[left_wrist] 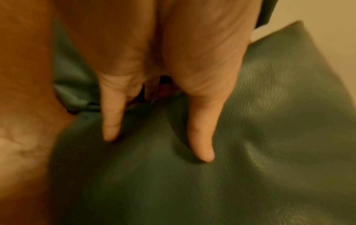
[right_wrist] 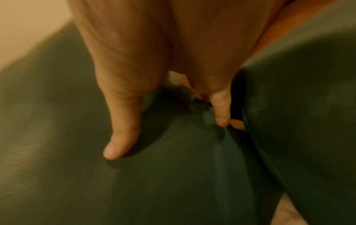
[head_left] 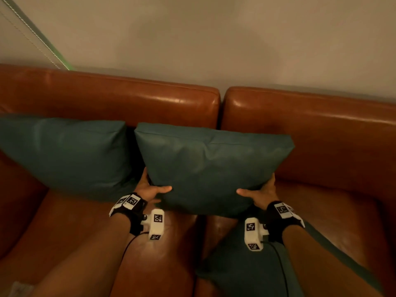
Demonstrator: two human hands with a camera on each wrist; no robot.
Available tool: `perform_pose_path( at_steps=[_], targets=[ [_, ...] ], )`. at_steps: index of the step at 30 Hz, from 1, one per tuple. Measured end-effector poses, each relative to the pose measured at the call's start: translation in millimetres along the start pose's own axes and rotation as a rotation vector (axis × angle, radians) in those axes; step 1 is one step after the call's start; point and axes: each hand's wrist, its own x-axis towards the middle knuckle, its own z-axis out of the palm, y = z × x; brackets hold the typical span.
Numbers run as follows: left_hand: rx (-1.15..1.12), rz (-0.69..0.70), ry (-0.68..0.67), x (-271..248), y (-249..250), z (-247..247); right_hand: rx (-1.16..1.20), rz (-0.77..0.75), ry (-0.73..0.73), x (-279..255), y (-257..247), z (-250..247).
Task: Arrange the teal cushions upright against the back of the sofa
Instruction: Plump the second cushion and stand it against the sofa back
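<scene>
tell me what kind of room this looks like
Most likely a home living room or lounge: a brown leather sofa stands against a plain wall, with teal cushions on it, one held by both hands, and a blind cord hanging at the left.

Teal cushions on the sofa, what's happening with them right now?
A person grips the middle cushion by its lower corners, left hand and right hand, raising it toward the brown sofa back. Another cushion already leans upright to its left. A third cushion lies flat on the seat.
</scene>
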Motion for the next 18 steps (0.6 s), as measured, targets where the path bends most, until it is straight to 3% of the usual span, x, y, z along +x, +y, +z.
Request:
perform_pose_path(
  at_steps=[5, 12, 18],
  targets=[
    [-0.168, 0.071, 0.102, 24, 5, 28, 0.041, -0.036, 0.034, 31, 22, 13],
    [-0.209, 0.187, 0.239, 22, -13, 36, 0.131, -0.185, 0.128, 19, 15, 20],
    [-0.210, 0.137, 0.170, 5, -13, 28, 0.215, -0.256, 0.180, 3, 13, 32]
  ],
)
